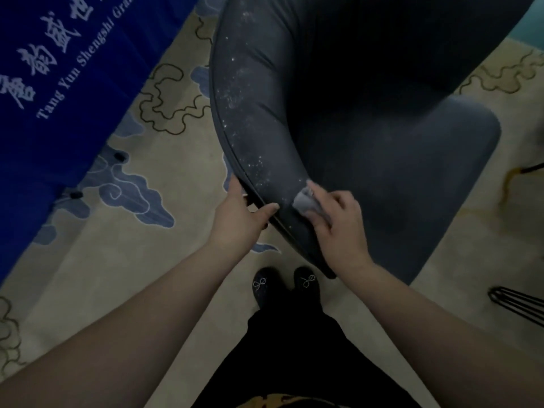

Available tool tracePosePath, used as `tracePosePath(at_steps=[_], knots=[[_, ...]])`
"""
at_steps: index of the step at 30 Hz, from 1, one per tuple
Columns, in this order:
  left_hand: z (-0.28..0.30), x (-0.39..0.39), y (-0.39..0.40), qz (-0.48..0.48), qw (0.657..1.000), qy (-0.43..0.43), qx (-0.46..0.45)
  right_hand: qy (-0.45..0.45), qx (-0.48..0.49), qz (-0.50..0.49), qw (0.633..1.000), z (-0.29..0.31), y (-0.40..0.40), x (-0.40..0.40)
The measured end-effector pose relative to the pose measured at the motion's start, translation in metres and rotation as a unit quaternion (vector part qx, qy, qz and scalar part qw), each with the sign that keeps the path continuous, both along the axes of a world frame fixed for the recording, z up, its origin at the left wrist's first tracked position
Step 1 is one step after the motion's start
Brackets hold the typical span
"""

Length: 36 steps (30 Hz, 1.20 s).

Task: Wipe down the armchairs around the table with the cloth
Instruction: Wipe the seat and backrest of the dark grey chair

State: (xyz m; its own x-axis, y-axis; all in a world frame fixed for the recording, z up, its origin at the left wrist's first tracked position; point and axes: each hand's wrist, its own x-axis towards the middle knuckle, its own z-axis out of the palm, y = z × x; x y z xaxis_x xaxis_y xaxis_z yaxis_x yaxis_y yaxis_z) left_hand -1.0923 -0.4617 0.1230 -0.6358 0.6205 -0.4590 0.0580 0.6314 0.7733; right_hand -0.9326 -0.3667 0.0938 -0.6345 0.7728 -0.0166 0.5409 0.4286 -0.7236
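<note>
Head view: left hand point(240, 213) gripping dusty armchair point(382, 148) rim, right hand point(338, 228) holding cloth point(306, 201), over cloud-patterned carpet point(164, 260).

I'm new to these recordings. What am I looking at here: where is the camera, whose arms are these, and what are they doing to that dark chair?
There is no machine here. One camera, worn on a person's head, looks down past their own two bare arms to their black shoes on a patterned carpet. The left hand grips the rim of a dark armchair, apparently steadying it. The right hand holds a small grey cloth against the padded backrest, where pale specks of dust show. At upper left hangs a blue tablecloth with white lettering. Black metal legs of other furniture show at right.
</note>
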Motion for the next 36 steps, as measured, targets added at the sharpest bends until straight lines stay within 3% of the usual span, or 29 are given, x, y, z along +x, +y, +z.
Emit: tracePosePath(at_steps=[3, 8, 15, 22, 27, 32, 36], knots=[[0.002, 0.001, 0.001, 0.015, 1.000, -0.015, 0.017, 0.009, -0.109, -0.013, 0.994, -0.003, 0.011, -0.001], [0.001, 0.002, 0.001, 0.033, 0.998, -0.047, 0.036, 0.055, -0.007, 0.135, 0.989, 0.006, -0.002, 0.022], [0.002, -0.005, -0.002, 0.040, 0.990, -0.127, 0.040, 0.031, -0.054, 0.051, 0.997, -0.005, 0.025, -0.017], [0.003, -0.011, -0.007, 0.007, 0.985, -0.169, 0.036, 0.078, 0.069, 0.228, 0.968, 0.010, 0.012, -0.002], [0.006, -0.012, -0.006, 0.037, 0.980, -0.189, 0.049, 0.073, 0.037, 0.174, 0.981, 0.006, 0.031, -0.034], [0.011, -0.010, -0.005, 0.024, 0.983, -0.178, 0.044, 0.094, 0.040, 0.225, 0.969, -0.002, 0.016, 0.011], [0.011, -0.008, -0.005, 0.020, 0.985, -0.165, 0.040, 0.084, 0.041, 0.175, 0.980, -0.008, 0.033, -0.031]])
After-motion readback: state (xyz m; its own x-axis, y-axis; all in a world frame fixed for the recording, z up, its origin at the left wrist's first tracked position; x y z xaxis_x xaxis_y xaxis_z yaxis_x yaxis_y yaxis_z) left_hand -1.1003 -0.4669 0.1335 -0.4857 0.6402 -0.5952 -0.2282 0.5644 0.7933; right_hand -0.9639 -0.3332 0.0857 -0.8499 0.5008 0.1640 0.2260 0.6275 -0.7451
